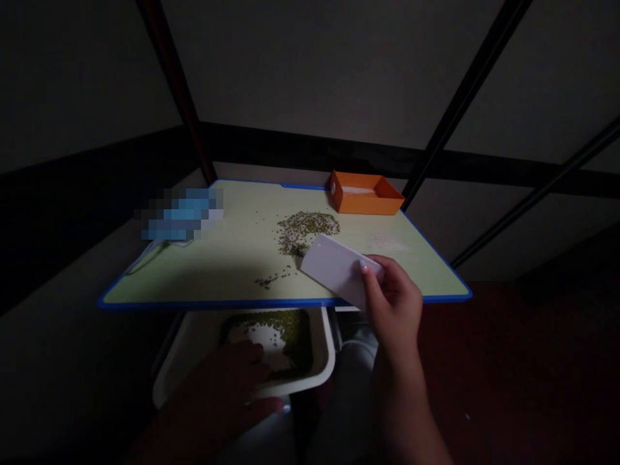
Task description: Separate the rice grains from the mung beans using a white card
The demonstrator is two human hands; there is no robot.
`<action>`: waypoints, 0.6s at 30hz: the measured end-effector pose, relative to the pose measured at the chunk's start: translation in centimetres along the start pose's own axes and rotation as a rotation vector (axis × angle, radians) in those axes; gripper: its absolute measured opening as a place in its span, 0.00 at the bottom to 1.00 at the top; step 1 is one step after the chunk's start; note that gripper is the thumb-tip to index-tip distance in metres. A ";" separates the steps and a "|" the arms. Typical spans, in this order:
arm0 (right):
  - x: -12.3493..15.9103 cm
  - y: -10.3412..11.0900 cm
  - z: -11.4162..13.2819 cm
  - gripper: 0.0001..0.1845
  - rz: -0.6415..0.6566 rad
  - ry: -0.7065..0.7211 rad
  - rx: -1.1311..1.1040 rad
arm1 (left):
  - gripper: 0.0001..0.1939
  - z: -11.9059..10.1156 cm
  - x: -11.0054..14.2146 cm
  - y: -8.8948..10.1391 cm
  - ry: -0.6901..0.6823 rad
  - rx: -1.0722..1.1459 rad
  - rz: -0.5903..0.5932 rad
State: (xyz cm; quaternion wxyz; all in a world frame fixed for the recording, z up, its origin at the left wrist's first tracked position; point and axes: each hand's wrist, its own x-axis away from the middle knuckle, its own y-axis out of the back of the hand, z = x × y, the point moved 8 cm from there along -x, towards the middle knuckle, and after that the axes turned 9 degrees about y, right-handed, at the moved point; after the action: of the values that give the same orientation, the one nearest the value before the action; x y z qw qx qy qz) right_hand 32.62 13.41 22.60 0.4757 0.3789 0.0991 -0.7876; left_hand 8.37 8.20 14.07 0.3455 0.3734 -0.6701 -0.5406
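Note:
A flat white plastic scraper (339,268) is pinched in my right hand (394,297), thumb on top. Its far left corner touches the table beside a spread of small green beans (309,226); a thin trail of loose beans lies nearer the front edge. Below the edge sits a white plastic tray (325,361) with more green beans (298,342) heaped along its back and right side. My left hand (232,381) grips the tray's front rim, fingers over the inside and thumb outside. Deep shadow covers much of that hand.
The pale table (232,258) has a blue edge. An orange box (371,203) with some pale contents stands at the back right. White grains (385,242) lie in front of it. A pixelated blue item (186,213) with a cord is at the left.

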 end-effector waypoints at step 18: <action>0.1 -1.6 -0.4 0.08 0.057 -0.019 -0.006 | 0.16 0.7 0.3 -1.0 -0.008 0.023 -0.054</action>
State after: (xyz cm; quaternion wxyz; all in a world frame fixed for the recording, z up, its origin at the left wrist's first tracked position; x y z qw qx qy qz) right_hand 31.45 14.36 21.89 0.5002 0.3726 0.0859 -0.7769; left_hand 7.80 8.14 12.94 0.3238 0.3933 -0.6672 -0.5435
